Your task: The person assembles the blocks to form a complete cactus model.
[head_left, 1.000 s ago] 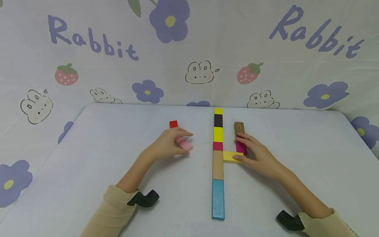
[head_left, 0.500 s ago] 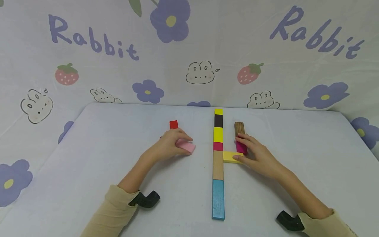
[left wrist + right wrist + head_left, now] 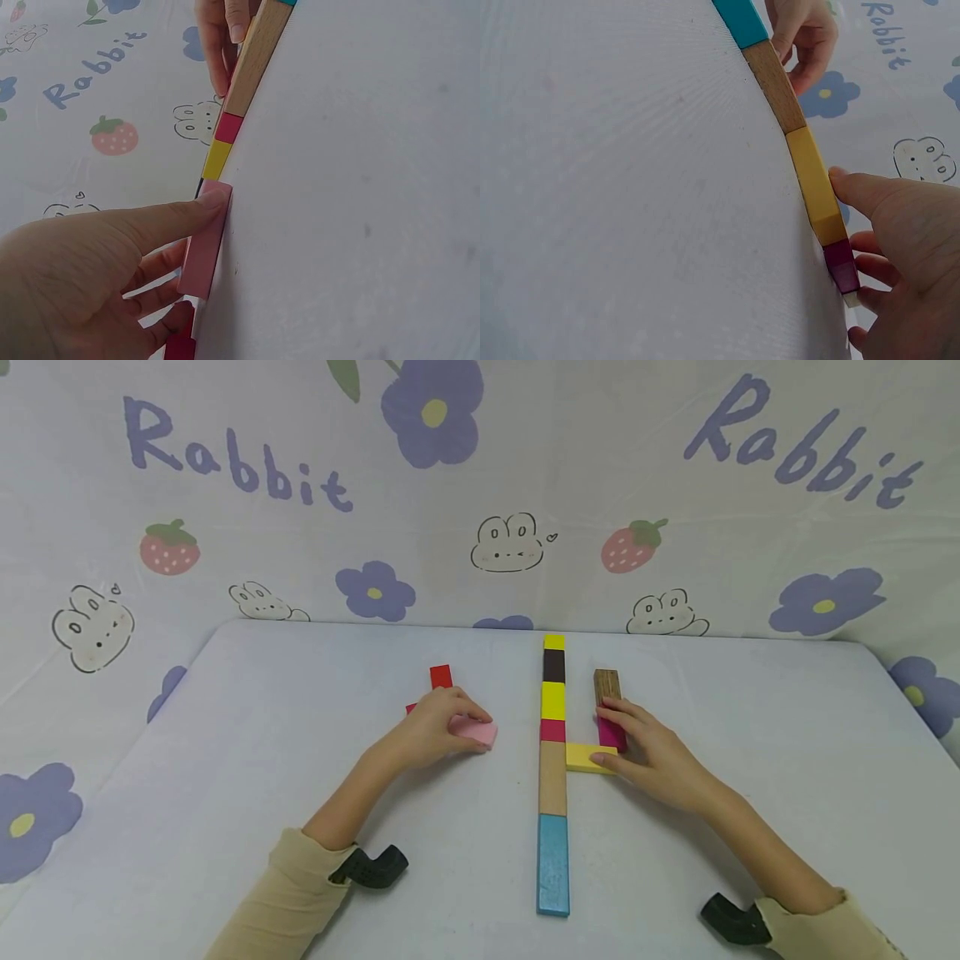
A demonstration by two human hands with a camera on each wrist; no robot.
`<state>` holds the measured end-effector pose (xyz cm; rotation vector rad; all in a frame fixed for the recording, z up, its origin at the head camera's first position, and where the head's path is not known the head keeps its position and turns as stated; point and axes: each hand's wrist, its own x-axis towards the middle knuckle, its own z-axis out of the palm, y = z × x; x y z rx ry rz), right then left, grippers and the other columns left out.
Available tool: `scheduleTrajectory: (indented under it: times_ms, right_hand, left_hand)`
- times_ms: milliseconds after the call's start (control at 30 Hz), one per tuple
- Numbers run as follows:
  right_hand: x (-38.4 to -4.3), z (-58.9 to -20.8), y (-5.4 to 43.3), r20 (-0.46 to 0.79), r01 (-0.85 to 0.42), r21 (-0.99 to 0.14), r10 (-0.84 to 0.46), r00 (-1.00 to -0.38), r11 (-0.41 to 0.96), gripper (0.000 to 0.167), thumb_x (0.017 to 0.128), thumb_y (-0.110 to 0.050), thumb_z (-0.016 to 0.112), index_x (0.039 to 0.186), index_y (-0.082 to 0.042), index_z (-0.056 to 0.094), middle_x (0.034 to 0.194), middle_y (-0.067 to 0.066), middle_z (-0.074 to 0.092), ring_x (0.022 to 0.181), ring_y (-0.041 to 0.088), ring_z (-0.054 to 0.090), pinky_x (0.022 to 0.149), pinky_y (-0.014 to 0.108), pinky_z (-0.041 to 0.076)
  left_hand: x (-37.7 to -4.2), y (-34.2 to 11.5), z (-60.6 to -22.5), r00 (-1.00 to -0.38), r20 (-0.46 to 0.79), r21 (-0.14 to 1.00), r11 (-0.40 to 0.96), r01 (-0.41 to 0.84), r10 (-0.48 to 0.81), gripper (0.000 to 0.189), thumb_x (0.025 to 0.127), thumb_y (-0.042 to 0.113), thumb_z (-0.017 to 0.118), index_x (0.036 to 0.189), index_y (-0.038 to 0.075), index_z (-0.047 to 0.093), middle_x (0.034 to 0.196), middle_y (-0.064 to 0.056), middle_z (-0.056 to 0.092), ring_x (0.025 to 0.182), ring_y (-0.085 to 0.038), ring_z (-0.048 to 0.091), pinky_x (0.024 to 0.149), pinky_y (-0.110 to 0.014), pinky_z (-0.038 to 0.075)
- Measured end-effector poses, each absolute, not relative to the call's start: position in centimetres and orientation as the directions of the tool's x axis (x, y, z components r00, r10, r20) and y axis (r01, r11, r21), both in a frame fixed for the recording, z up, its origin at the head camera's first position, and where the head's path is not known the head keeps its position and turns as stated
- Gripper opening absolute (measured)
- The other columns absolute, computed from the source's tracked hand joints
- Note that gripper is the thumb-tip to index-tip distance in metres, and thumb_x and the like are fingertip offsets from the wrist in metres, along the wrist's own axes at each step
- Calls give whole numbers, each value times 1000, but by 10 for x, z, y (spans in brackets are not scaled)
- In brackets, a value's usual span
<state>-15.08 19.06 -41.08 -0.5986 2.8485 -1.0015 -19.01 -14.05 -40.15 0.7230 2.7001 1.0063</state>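
Left of the middle row, my left hand (image 3: 431, 727) holds a pink wooden block (image 3: 473, 731) between thumb and fingers; the block lies at or near the tabletop. Behind that hand lie a red block (image 3: 441, 677) and a darker red block (image 3: 180, 348), both partly hidden. My right hand (image 3: 663, 760) rests at the right, its thumb touching the end of a yellow block (image 3: 581, 757) and its fingertips by a magenta block (image 3: 611, 735). A dark-grained brown block (image 3: 607, 683) stands behind the magenta one. The yellow block meets the side of the row.
A straight row of blocks runs away from me: blue (image 3: 552, 864), tan (image 3: 552, 778), crimson (image 3: 552, 730), yellow (image 3: 552, 700), dark brown (image 3: 553, 666) and a far yellow one (image 3: 554, 642). White cloth covers the table (image 3: 465, 877); a printed curtain (image 3: 292, 543) hangs behind.
My left hand has shifted slightly right with the pink block, which has turned closer to crosswise. More of the darker red block shows behind it. My right hand stays in place.
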Motion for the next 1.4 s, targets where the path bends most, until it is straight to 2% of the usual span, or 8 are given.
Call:
scheduleTrajectory:
  times_ms: [833,1400]
  right_hand:
    - [-151,-410,191,65,-338,-609,-380,-923,717,68,96,-25,78,152,2,51,163,25,39,151,50,34,108,60,49]
    - [-151,-411,191,68,-343,-612,-385,-921,713,68,96,-25,77,152,2,51,163,25,39,151,50,34,108,61,49]
  left_hand:
    - [-192,-135,-397,-878,28,669,644,372,478,39,91,18,84,129,10,76,125,-9,66,126,-29,54,104,-46,52]
    - [-205,-120,-395,-886,46,660,652,374,462,40,93,21,82,132,12,74,126,-11,65,125,-28,54,103,-44,56]
